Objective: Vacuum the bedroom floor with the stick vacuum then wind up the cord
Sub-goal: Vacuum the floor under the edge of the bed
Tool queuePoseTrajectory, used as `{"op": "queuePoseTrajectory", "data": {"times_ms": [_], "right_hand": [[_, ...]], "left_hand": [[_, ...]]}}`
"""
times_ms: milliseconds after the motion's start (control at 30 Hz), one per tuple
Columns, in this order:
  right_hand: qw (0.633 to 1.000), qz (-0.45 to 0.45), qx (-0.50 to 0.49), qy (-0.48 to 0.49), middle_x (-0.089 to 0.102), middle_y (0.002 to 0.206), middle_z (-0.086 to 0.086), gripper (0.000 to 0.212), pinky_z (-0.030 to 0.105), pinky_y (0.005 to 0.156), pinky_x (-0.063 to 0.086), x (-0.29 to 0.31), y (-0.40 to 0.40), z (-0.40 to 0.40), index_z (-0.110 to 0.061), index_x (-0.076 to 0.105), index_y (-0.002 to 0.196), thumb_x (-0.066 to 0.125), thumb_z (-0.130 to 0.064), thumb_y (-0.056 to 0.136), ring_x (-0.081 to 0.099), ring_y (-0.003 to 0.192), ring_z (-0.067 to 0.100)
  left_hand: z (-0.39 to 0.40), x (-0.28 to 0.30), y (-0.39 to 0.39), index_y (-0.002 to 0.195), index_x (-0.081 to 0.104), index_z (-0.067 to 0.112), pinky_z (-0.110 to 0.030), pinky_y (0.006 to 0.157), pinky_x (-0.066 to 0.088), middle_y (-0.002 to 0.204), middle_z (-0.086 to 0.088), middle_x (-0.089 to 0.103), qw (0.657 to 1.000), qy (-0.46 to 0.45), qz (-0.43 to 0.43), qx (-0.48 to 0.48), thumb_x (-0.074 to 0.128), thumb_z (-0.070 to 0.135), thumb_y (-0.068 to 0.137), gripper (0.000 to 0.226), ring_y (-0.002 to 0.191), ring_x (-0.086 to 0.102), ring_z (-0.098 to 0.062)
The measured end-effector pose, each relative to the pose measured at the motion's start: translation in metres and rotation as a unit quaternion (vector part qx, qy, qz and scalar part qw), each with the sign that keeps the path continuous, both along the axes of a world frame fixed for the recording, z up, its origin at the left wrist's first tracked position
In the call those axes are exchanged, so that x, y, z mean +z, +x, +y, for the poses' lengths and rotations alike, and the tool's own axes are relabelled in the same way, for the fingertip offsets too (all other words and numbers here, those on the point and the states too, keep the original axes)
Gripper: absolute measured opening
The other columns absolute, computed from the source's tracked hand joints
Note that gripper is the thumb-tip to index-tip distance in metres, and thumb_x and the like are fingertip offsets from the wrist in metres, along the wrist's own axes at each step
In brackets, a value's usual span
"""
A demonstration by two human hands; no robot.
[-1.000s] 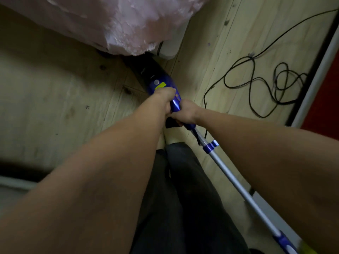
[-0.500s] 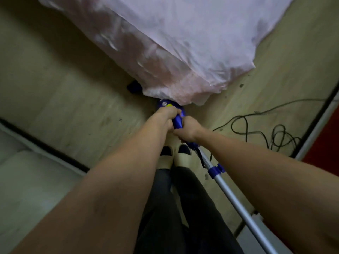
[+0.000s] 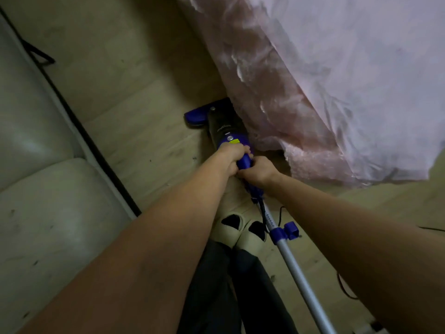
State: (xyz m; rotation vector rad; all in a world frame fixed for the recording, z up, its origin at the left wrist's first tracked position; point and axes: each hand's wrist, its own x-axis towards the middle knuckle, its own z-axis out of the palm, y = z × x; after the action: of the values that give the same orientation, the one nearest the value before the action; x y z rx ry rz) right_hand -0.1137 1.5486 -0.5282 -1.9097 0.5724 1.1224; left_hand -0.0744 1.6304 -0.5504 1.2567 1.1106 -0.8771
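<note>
One stick vacuum [image 3: 228, 131] leans over the wooden floor [image 3: 134, 112], its blue head [image 3: 199, 114] on the boards at the foot of one bed draped in a pink cover [image 3: 325, 75]; the far end of the head is hidden under the cover's edge. Two hands grip the vacuum's blue handle: the left hand [image 3: 232, 156] wraps it higher up, the right hand [image 3: 258, 171] just behind, the two touching. One silver tube [image 3: 298, 273] runs back to the frame's lower edge and is cut off there. One black cord [image 3: 265, 213] hangs beside the tube; only short pieces show. Two pale slippers [image 3: 237, 231] stand together below the hands.
</note>
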Motion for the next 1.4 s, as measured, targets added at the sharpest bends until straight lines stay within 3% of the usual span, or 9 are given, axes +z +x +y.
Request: {"op": "queuePoseTrajectory", "data": {"times_ms": [167,300,433,500,567,700,967,1200,1400], "right_hand": [[0.999,0.038,0.007,-0.007,0.041,0.120,0.004,0.065,0.039,0.094,0.050,0.023,-0.055,-0.016,-0.020,0.038,0.127,0.078,-0.014,0.076,0.050,0.110,0.024],[0.994,0.089,0.065,-0.003,0.048,0.132,0.007,0.074,0.027,0.083,0.047,0.033,-0.076,-0.025,-0.016,0.031,0.137,0.077,-0.025,0.079,0.052,0.117,0.023],[0.933,-0.126,0.296,-0.160,0.027,0.154,0.008,0.077,0.036,0.116,0.020,0.040,-0.096,-0.024,-0.012,0.031,0.141,0.069,-0.042,0.081,0.014,0.147,0.025],[0.946,-0.103,0.243,-0.187,0.024,0.155,0.009,0.089,0.042,0.118,0.022,0.038,-0.111,-0.023,-0.012,0.019,0.148,0.071,-0.039,0.081,0.021,0.144,0.029],[0.987,0.082,-0.001,-0.137,0.047,0.134,0.017,0.078,0.042,0.093,0.052,0.044,-0.108,-0.024,-0.010,0.028,0.141,0.075,-0.026,0.080,0.058,0.113,0.030],[0.950,0.268,-0.156,-0.032,0.059,0.075,0.010,0.040,0.022,0.044,0.045,0.048,-0.109,-0.023,-0.002,0.046,0.124,0.064,-0.010,0.089,0.052,0.051,0.013],[0.970,0.216,-0.112,-0.024,0.050,0.069,0.006,0.021,0.024,0.051,0.043,0.090,-0.085,-0.024,0.002,0.051,0.114,0.053,-0.009,0.096,0.045,0.053,0.012],[0.970,0.229,0.078,0.004,0.066,0.101,0.013,0.032,0.036,0.089,0.054,0.214,-0.087,-0.038,-0.002,0.048,0.123,0.054,-0.009,0.093,0.063,0.087,0.020],[0.957,0.283,0.047,0.036,0.058,0.111,0.015,0.021,0.034,0.084,0.053,0.282,-0.113,-0.060,-0.007,0.046,0.106,0.058,-0.014,0.090,0.060,0.099,0.024]], "left_hand": [[0.010,-0.003,-0.002,0.071,0.046,0.007,-0.026,0.051,0.046,0.064,-0.009,0.048,0.998,0.036,-0.015,0.055,0.045,-0.001,0.097,0.027,0.041,0.048,-0.013],[0.008,0.002,-0.006,0.105,0.051,-0.004,-0.039,0.086,0.052,0.094,-0.018,0.058,0.997,0.061,-0.016,0.038,0.048,-0.004,0.093,0.012,0.081,0.060,-0.027],[0.007,0.001,-0.008,0.134,0.039,-0.002,-0.041,0.088,0.049,0.113,-0.020,0.055,0.997,0.064,-0.035,0.018,0.049,-0.006,0.091,0.045,0.094,0.057,-0.028],[0.007,0.002,-0.004,0.130,0.042,0.000,-0.037,0.070,0.050,0.095,-0.017,0.056,0.997,0.052,-0.044,0.026,0.047,-0.008,0.091,0.040,0.077,0.056,-0.027],[0.010,0.012,0.002,0.112,0.048,-0.002,-0.031,0.052,0.048,0.074,-0.011,0.049,0.997,0.056,-0.051,0.018,0.044,-0.009,0.090,0.024,0.060,0.049,-0.022],[0.012,0.023,-0.001,0.127,0.043,0.001,-0.035,0.068,0.048,0.073,-0.009,0.048,0.997,0.056,-0.051,0.013,0.046,-0.007,0.089,0.039,0.062,0.051,-0.022],[0.013,0.063,-0.020,0.131,0.045,0.004,-0.031,0.091,0.047,0.110,-0.011,0.055,0.989,0.097,-0.080,-0.078,0.053,0.009,0.090,0.042,0.099,0.055,-0.025],[0.002,0.179,-0.045,0.116,0.056,0.003,-0.035,0.082,0.049,0.107,-0.017,0.060,0.980,0.096,-0.077,-0.156,0.055,0.013,0.089,0.029,0.093,0.059,-0.028],[-0.013,0.262,-0.083,0.130,0.048,0.003,-0.030,0.073,0.039,0.102,-0.010,0.053,0.984,0.086,-0.052,-0.148,0.053,0.017,0.094,0.039,0.093,0.051,-0.022]]}}
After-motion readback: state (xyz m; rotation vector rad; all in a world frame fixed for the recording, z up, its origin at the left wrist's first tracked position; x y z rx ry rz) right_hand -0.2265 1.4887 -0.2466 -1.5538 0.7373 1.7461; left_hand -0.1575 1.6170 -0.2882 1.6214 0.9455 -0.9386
